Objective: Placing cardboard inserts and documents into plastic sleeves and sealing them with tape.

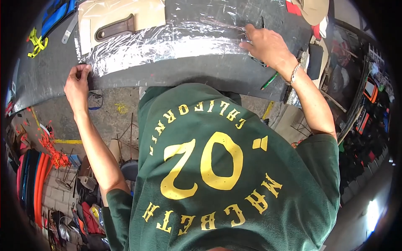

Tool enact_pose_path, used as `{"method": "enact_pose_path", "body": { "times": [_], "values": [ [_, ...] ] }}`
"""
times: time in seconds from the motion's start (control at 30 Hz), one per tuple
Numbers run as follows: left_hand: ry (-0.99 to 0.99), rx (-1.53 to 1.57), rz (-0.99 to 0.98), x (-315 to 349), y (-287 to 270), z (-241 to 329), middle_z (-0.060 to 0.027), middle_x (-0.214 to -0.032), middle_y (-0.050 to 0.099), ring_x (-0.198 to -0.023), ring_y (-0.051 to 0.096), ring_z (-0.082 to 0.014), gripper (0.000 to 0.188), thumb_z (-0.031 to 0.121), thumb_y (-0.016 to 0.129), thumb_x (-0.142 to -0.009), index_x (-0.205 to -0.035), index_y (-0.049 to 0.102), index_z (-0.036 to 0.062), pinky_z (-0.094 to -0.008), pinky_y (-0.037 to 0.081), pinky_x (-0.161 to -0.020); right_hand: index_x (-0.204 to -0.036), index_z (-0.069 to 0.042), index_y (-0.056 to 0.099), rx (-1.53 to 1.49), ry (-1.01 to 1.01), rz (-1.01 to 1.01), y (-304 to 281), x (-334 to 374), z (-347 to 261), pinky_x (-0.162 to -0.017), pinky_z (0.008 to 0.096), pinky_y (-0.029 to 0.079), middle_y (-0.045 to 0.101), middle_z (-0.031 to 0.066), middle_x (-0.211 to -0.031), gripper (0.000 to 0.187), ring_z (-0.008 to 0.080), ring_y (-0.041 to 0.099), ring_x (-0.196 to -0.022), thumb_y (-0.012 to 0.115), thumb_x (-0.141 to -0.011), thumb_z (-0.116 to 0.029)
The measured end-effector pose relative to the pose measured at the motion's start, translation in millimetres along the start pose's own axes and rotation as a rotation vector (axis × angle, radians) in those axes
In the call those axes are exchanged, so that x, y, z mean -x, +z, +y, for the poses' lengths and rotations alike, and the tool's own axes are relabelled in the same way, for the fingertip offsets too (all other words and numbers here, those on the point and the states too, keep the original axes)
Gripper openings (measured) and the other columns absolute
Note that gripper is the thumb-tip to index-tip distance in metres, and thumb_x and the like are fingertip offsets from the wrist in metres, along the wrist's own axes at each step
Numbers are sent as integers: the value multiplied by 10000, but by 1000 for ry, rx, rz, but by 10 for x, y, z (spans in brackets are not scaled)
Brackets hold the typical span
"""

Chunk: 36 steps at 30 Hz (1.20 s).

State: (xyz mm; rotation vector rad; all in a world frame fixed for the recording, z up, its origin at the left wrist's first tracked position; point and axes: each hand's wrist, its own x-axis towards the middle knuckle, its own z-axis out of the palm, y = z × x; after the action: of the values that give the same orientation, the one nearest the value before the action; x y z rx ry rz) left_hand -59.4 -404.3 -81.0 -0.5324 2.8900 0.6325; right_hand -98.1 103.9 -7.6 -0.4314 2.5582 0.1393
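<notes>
A shiny clear plastic sheet lies crinkled across the dark worktable. At its near left corner my left hand is closed, thumb and finger pinching the edge. My right hand rests at the sheet's right end, thumb and forefinger apart; its other fingers are partly hidden. Beneath or behind the plastic, at the far left, is a beige paper or card piece. On it sits a dark brown bar with a slotted, rounded end. A thin dark tip shows just beyond my right hand.
A green pencil or pen lies below my right wrist. Yellow cord, a metal strip and blue fabric are at the left. Fabric rolls stand lower left. Packed shelves line the right.
</notes>
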Motion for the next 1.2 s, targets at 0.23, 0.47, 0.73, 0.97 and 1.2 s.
{"method": "enact_pose_path", "body": {
  "times": [0.23,0.47,0.73,0.97,1.2],
  "values": [
    [-12,44,48,95,63,47,-85,-898,751,-829,703,-191,343,411,753,-925,-1065,760,98,-334,519,-769,-1080,-21,585,41,57,-40,86,-123,-95,-834,504,547,727,214,-920,360,409,706,-945,689,-941,-336],
    [-29,13,169,246,112,193,-115,-986,727,-899,700,-306,463,379,776,-908,-1220,675,52,-421,531,-811,-1078,-23,632,63,48,-47,112,-160,-93,-843,502,546,726,210,-929,345,405,706,-946,695,-927,-327],
    [467,-67,257,391,216,1020,-146,-1244,645,-1158,607,-338,407,101,718,-863,-1258,639,42,-458,512,-964,-1070,-30,669,53,81,-55,151,-214,-131,-834,502,555,731,209,-950,335,402,709,-954,713,-908,-320],
    [1234,197,-190,911,1466,2078,-29,-1583,461,-1525,316,-245,576,468,532,-1014,-1474,536,121,-528,223,-1250,-1059,-32,670,103,27,28,247,-324,-100,-811,508,562,731,206,-954,326,395,711,-949,708,-904,-316],
    [1034,-137,-142,823,1224,1370,-9,-1654,359,-1561,235,-236,659,557,417,-1045,-1570,411,159,-501,155,-1276,-1027,-26,660,62,16,44,253,-270,-42,-813,523,551,724,213,-948,322,419,697,-946,711,-899,-317]
  ]
}}
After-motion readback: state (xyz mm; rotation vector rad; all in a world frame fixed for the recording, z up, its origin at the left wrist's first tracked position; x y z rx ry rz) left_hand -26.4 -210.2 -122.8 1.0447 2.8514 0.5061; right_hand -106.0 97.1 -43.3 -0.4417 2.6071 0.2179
